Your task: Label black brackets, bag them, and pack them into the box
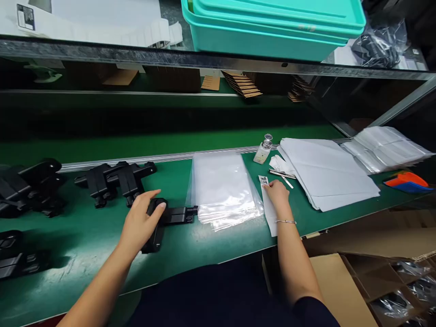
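On the green table, my left hand (143,220) rests over a black plastic part (156,234), thumb and fingers spread. The part's arm (179,215) points right, toward a stack of clear plastic bags (223,186). My right hand (276,193) pinches the upper end of a white label strip (269,209), fingers closed at its printed label. Tweezers (282,174) and crumpled white tissue (278,164) lie just beyond that hand. A small bottle with a metal top (262,152) stands behind the bags.
More black parts (116,179) lie at the left. White sheets (327,172), further clear bags (388,147) and an orange and blue object (408,180) are at the right. Overhead, a shelf (136,56) holds a turquoise bin (272,38). A divided cardboard box (374,277) sits below right.
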A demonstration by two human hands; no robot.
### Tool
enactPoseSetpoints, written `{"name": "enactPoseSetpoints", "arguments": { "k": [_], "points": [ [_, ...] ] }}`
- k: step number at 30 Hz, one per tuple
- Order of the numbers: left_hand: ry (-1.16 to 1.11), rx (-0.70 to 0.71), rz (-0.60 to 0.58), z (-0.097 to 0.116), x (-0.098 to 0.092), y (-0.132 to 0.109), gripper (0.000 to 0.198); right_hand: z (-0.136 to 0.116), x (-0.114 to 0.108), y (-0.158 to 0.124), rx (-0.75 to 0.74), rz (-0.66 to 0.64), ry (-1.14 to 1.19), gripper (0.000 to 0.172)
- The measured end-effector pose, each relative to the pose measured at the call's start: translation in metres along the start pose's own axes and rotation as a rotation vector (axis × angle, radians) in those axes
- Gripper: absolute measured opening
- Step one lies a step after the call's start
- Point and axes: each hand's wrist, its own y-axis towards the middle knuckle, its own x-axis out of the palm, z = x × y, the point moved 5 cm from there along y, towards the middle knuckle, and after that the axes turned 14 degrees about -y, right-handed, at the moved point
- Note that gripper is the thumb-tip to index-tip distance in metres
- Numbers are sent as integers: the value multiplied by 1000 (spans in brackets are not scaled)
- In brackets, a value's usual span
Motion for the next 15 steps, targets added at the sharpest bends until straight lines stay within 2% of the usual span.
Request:
{"name": "enactPoseSetpoints", "arguments": {
  "k": [3, 9, 12, 15],
  "points": [
    [-124, 86, -166, 36, 28, -4, 47, 6, 1, -2, -40, 24, 42, 18],
    [-259, 203, -601, 101, 107, -21, 35, 8, -6, 12, -49, 135, 129, 37],
    [-272, 239, -766, 118, 136, -32, 33, 4, -6, 22, -46, 141, 149, 25],
    [-290, 227, -798, 121, 148, -32, 32, 3, -5, 25, -97, 106, 201, 18]
  ]
}}
